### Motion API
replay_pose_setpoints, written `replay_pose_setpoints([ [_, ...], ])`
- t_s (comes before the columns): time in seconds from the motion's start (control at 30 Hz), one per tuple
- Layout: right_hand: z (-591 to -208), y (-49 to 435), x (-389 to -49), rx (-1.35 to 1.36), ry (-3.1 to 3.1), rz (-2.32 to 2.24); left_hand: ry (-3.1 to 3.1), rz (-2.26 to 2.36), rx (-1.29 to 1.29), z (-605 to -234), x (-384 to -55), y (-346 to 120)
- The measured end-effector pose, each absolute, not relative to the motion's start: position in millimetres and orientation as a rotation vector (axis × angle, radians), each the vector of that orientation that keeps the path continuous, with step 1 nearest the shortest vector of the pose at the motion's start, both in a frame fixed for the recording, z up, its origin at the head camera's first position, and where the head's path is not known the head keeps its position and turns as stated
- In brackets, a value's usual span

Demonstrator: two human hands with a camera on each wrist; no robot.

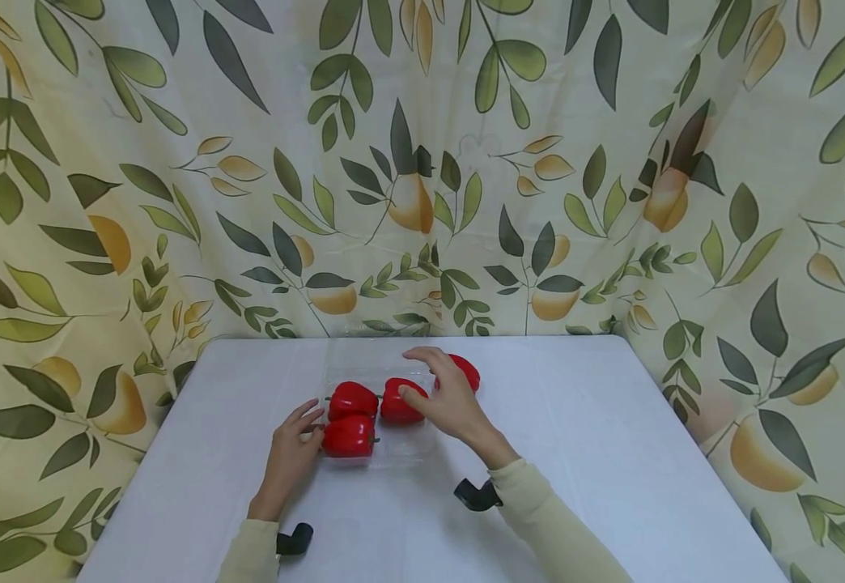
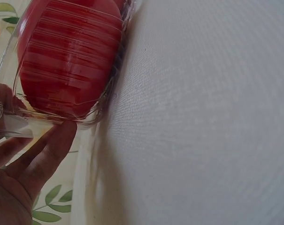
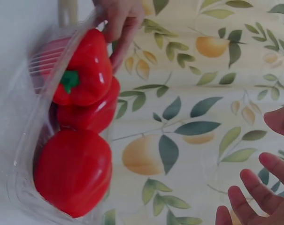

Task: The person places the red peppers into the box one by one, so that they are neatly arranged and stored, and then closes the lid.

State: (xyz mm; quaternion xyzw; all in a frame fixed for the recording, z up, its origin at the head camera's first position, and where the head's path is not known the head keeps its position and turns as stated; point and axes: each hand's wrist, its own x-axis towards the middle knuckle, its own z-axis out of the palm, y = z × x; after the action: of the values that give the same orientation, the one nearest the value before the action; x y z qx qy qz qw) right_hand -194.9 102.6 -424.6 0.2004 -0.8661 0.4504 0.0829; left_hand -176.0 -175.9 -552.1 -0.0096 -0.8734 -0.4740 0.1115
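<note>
A clear plastic container (image 1: 352,462) with several ribs along its wall stands on the table and holds three shiny red bell peppers (image 1: 348,437). My left hand (image 1: 293,457) grips its left side, with the fingers against the clear wall, as the left wrist view also shows. Above the right part of the container hovers my right hand (image 1: 459,403), fingers spread and nothing in them. In the right wrist view the fingers (image 3: 268,197) stand apart from the peppers. Another red bell pepper (image 1: 469,370) lies behind the right hand, partly hidden by it.
The white table (image 1: 575,453) runs back to a curtain (image 1: 524,162) printed with leaves and fruit. Transparent plastic (image 1: 364,352) extends behind the peppers to the table's back edge. A black wrist mount (image 1: 477,495) sticks out from the right sleeve, another from the left.
</note>
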Motion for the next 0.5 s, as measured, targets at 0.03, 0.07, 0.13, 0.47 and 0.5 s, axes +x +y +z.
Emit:
replay_pose_setpoints([
  [0.03, -423.6, 103.7, -194.0, 0.602, -2.575, 1.346, -2.562, -1.396, -0.031, -551.9, -175.9, -175.9],
  [0.07, -422.8, 104.9, -193.2, 0.602, -2.566, 1.347, -2.56, -1.4, -0.032, -551.9, -175.7, -175.9],
  [0.13, -421.8, 107.5, -191.9, 0.607, -2.55, 1.345, -2.556, -1.406, -0.035, -551.6, -175.4, -175.8],
  [0.47, -414.1, 120.0, -186.8, 0.625, -2.489, 1.311, -2.552, -1.412, -0.045, -551.9, -176.0, -176.5],
  [0.5, -413.4, 121.5, -186.6, 0.622, -2.485, 1.31, -2.55, -1.413, -0.048, -551.9, -176.1, -176.6],
])
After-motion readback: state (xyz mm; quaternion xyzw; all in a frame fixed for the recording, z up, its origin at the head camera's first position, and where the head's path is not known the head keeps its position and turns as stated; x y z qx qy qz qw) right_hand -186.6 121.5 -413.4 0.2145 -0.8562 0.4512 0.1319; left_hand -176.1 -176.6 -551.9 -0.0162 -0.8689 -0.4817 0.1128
